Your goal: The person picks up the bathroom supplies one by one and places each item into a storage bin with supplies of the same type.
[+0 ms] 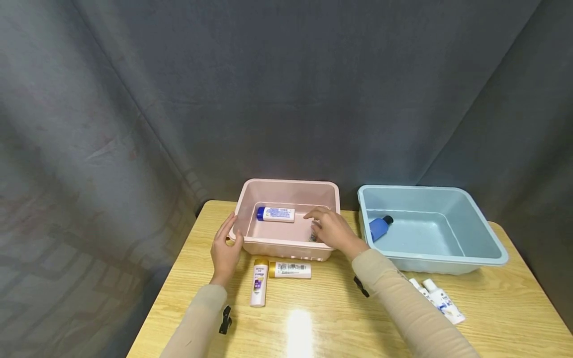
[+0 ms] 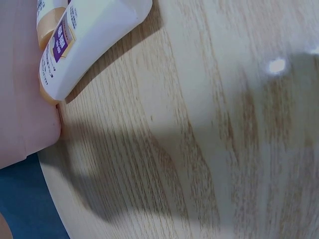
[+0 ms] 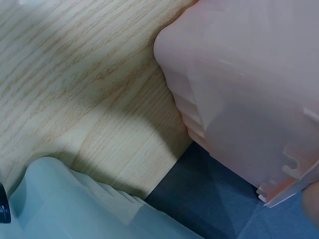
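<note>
My left hand point(image 1: 226, 251) rests at the left front corner of a pink plastic bin point(image 1: 286, 243), its fingers fairly straight along the rim. Inside that bin, near the front right corner, my right hand point(image 1: 333, 228) holds a small greyish bottle point(image 1: 313, 233), mostly covered by the fingers. A white bottle with a blue cap point(image 1: 278, 215) lies further left on the bin floor. In front of the bin are two white gold-capped bottles: one with a purple label point(image 1: 258, 286), the other lying crosswise point(image 1: 292, 270). Only slivers of skin show in the wrist views.
A light blue bin point(image 1: 440, 259) stands to the right, holding a blue bottle with a black cap point(image 1: 379, 227). White bottles point(image 1: 443, 302) lie before it, partly behind my right sleeve. The wooden table point(image 1: 340, 318) ends at a dark curtain point(image 1: 286, 99).
</note>
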